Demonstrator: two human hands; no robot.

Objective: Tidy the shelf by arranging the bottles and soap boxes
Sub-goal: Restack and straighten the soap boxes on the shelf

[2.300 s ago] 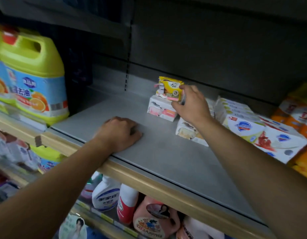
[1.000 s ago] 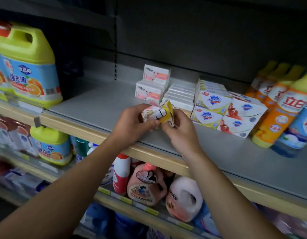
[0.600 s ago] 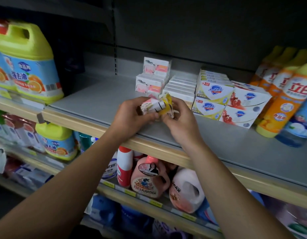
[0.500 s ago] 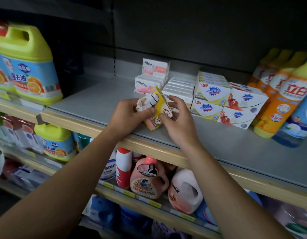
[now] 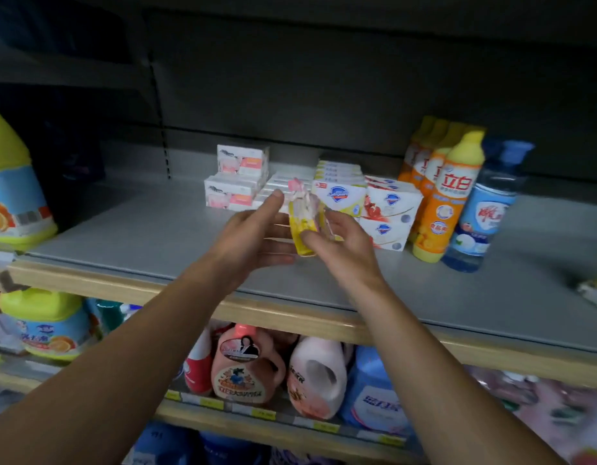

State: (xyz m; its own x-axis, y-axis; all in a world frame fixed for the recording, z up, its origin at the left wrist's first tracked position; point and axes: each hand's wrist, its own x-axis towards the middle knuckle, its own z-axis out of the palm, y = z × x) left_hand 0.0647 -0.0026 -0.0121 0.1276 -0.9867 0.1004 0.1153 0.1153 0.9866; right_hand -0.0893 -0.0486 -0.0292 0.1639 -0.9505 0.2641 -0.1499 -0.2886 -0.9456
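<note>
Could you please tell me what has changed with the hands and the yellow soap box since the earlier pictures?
The right hand took the yellow soap box off the pink-and-white boxes and brought it forward over the shelf. The left hand left the shelf to join it and has now opened, fingers straight beside the box, which is turned upright. The stacked boxes and the orange bottles stayed put.
</note>
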